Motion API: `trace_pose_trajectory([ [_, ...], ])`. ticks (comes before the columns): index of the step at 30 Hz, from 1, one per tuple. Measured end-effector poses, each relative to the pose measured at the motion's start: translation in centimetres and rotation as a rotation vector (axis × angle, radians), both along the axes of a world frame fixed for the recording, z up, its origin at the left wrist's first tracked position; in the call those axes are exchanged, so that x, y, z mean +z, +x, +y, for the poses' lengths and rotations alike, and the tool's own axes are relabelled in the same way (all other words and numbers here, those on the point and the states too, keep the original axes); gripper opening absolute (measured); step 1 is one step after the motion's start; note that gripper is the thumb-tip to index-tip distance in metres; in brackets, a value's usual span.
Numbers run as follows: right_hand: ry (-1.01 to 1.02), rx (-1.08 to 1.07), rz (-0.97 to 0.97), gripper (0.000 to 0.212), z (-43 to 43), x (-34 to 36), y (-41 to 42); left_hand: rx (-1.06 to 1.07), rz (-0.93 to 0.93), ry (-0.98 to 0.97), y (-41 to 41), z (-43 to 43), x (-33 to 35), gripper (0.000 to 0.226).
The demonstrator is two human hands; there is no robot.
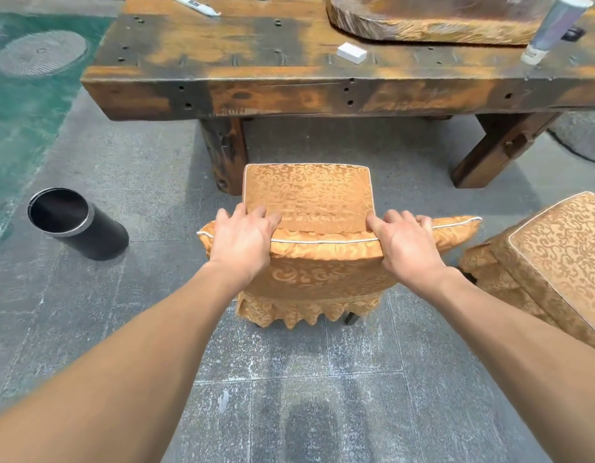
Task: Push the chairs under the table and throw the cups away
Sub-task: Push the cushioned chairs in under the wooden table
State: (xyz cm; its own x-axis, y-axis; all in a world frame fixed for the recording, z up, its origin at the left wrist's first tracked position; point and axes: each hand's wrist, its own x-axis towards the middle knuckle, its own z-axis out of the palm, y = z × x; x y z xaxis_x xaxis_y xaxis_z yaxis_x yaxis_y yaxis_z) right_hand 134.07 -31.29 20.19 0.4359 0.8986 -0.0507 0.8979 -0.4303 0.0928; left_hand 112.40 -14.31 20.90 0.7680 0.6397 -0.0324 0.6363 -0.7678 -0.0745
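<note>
My left hand [243, 236]: arm stretched forward, fingers curled over the chair [306, 202] back's top edge
My right hand [407, 243]: same grip
Chair: before me, short of the table [222, 78]

Right of the right hand [408, 243], a second chair [550, 262] is cut off by the frame edge. Beyond both hands, the table [289, 91] hides its far legs; a grey cylinder [553, 28], perhaps a cup, is cropped.
</note>
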Motion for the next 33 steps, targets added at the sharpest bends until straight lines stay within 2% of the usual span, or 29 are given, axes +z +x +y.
trace_pose_trajectory([
  [10,0.015,0.021,-0.011,0.041,5.2,-0.3,5.1,0.021,-0.003,0.028,4.6,4.5,-0.3,0.048],
  [22,-0.008,0.007,0.023,0.046,14.3,0.4,11.9,0.021,0.026,0.029,12.1,13.5,0.3,0.049],
  [33,0.023,0.007,0.045,0.045,15.9,0.3,13.3,0.025,0.041,0.032,13.6,15.0,0.2,0.052],
])
